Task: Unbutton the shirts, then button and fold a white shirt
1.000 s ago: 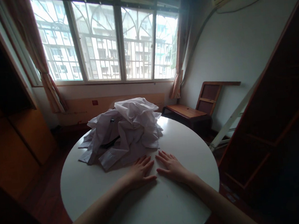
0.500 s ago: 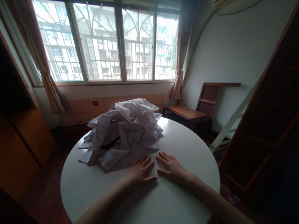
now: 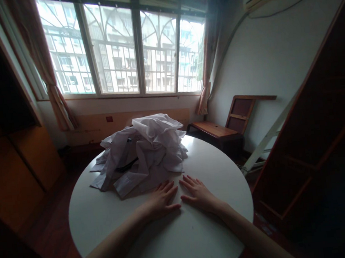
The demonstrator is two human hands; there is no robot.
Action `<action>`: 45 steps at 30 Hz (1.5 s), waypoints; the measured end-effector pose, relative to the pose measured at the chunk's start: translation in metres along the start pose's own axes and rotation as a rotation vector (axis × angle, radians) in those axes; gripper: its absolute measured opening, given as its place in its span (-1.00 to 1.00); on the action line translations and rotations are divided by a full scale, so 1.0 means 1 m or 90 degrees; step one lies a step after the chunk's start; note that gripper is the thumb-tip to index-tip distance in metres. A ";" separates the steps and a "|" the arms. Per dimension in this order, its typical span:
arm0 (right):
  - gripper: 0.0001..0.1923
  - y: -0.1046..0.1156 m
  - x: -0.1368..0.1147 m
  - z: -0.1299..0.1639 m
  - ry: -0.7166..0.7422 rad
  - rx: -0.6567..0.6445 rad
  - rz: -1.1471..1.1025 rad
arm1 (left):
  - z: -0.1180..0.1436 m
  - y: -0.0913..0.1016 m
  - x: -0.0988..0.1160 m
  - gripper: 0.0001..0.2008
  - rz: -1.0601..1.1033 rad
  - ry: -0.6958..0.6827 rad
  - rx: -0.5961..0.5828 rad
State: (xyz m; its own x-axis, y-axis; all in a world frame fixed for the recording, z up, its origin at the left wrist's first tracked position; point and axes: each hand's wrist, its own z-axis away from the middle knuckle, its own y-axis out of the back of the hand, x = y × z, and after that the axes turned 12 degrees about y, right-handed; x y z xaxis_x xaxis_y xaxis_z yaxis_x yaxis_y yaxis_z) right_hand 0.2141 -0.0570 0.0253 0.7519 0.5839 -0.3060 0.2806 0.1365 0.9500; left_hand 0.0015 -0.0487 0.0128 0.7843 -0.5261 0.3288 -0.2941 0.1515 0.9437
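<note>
Both palms rest on a round white table [image 3: 209, 240]. My left hand [image 3: 161, 199] lies flat with its fingers spread, just in front of a heap of crumpled white clothes [image 3: 152, 147]. My right hand [image 3: 199, 194] is flat too, a small gap to the right of the left one, its fingers apart and holding nothing. The heap looks like white shirts, with sleeves hanging toward me and a dark strip showing among the folds. How many garments it holds, I cannot tell.
Behind the table is a barred window [image 3: 115, 53] with tied curtains [image 3: 57, 104]. At the right are a low wooden bench [image 3: 214, 128], a leaning wooden frame [image 3: 240, 111] and a tilted dark wooden panel [image 3: 299, 161]. Orange-brown cabinets [image 3: 37, 159] stand at the left.
The view has shifted very slightly. My hands and the heap of clothes stay where they were.
</note>
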 end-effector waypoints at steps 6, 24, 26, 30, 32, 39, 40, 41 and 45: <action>-0.24 -0.001 0.000 0.000 0.003 0.008 -0.003 | -0.002 -0.001 -0.001 -0.29 -0.001 0.000 0.002; -0.25 0.001 -0.001 0.000 0.001 -0.002 -0.005 | 0.001 0.003 0.003 -0.30 -0.003 -0.004 0.006; -0.25 0.001 -0.001 0.000 -0.006 -0.003 -0.004 | 0.001 0.003 0.002 -0.30 -0.005 -0.002 0.004; -0.24 0.000 -0.001 0.000 0.000 0.003 -0.001 | 0.001 0.003 0.002 -0.30 -0.001 -0.002 0.004; -0.24 -0.001 -0.001 0.000 0.002 0.004 0.001 | 0.001 0.002 0.002 -0.31 0.002 -0.001 0.004; -0.24 -0.001 0.000 0.000 -0.003 -0.001 0.001 | 0.001 0.001 0.000 -0.29 0.003 0.003 0.003; -0.24 -0.002 0.000 -0.001 -0.003 0.000 0.003 | 0.001 0.001 0.000 -0.29 0.004 0.004 0.002; -0.24 -0.002 0.001 -0.001 -0.002 0.002 0.005 | 0.001 0.001 0.000 -0.29 0.007 0.003 0.001; -0.24 -0.003 0.002 -0.002 -0.003 0.005 0.008 | 0.001 0.001 0.000 -0.30 0.017 -0.002 -0.004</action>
State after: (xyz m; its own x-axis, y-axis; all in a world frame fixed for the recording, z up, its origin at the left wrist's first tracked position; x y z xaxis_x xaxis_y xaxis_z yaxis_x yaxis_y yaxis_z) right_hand 0.2134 -0.0551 0.0217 0.7581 0.5820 -0.2943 0.2757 0.1229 0.9533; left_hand 0.0012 -0.0491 0.0142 0.7746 -0.5240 0.3541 -0.3113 0.1714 0.9347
